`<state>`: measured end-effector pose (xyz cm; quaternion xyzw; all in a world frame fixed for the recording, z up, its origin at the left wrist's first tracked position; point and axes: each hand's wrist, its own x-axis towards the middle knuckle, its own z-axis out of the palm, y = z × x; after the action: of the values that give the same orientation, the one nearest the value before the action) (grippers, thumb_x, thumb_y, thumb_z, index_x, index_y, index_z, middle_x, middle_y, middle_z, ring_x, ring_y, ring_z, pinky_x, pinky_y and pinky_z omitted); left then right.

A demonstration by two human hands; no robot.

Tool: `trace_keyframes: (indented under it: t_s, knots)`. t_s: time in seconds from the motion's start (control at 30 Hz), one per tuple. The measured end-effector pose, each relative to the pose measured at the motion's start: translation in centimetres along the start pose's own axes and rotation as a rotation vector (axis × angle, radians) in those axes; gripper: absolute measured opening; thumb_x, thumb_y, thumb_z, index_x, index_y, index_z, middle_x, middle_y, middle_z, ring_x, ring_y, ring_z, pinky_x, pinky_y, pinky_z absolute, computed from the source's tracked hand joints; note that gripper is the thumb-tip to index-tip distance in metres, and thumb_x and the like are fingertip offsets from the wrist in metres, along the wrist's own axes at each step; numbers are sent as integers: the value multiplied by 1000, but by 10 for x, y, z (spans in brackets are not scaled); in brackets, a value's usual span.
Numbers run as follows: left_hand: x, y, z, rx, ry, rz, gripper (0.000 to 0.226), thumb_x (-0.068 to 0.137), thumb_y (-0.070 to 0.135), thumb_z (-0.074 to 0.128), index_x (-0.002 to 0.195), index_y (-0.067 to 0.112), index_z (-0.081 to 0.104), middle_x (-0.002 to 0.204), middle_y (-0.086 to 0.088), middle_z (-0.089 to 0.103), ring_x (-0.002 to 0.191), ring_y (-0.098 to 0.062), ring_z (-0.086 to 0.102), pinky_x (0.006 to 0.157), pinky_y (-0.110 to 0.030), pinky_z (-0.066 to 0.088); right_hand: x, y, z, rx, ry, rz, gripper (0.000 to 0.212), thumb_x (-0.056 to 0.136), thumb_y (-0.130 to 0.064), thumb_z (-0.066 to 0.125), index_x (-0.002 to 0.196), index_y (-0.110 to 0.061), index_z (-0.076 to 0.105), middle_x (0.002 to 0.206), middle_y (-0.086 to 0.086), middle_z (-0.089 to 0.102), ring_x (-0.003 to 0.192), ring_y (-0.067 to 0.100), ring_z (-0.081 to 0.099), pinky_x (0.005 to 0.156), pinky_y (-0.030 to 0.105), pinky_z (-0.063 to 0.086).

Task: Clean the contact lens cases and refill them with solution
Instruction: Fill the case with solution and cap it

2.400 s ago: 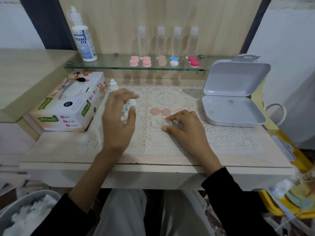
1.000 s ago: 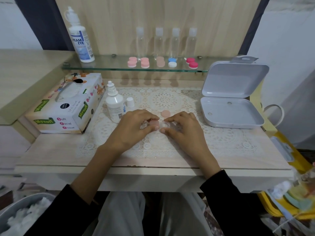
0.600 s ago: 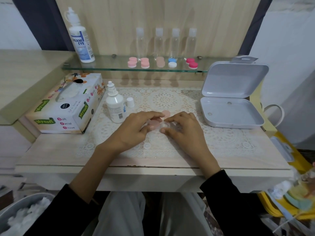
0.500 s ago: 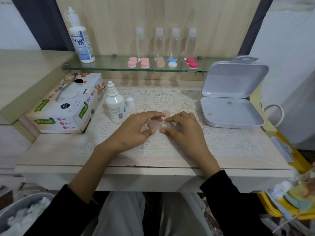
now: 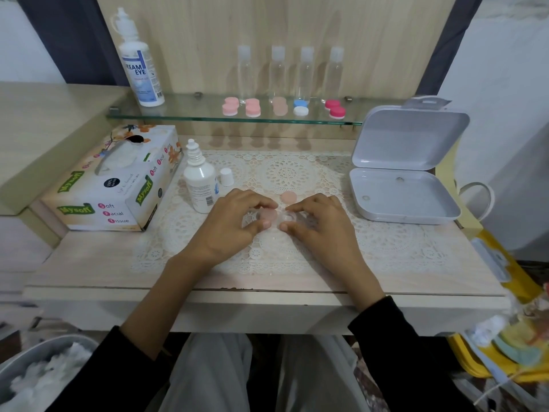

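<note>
Both hands met mid-mat as I watched. The left hand (image 5: 234, 227) pinched a peach cap (image 5: 269, 215) between thumb and forefinger, over the left well of the clear lens case (image 5: 288, 217). The right hand (image 5: 322, 230) pinched that case at its other end, low on the lace mat (image 5: 386, 242). Whether the cap sat on its threads, I couldn't tell. A second cap (image 5: 288, 197) lay just behind. The solution bottle (image 5: 200, 185) stood uncapped at left, its white lid (image 5: 227, 176) beside it.

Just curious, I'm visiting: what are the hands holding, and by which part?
The left hand pinches a peach cap by its rim; the right hand pinches the clear lens case around its uncapped well.
</note>
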<state>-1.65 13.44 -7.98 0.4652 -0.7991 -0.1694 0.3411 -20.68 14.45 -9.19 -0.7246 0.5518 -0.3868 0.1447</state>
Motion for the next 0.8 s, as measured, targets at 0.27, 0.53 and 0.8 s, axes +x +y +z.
trace_keyframes:
  t_s: [0.27,0.53,0.8]
  knots:
    - [-2,1,0,55,89,-79,39,75,47,71,107,25,65,104,13,62,96,-5,51,86,-24,45,-1,0,0,3,3,0,37,78,-42,75,109,-22,71,100,-12,57,101,11,45,82,28,37]
    - [1,3,2,87,83,-111,25,74,36,77,93,23,65,96,8,58,83,1,44,72,-13,33,-1,-1,0,-15,3,-2,37,78,-44,74,109,-24,71,98,-15,54,101,10,45,81,27,35]
    - [1,4,0,67,-34,-78,22,84,22,69,106,22,66,105,7,56,95,-11,49,82,-19,38,-1,-1,-1,-3,5,-10,35,79,-41,75,109,-23,72,99,-13,55,101,12,45,83,28,36]
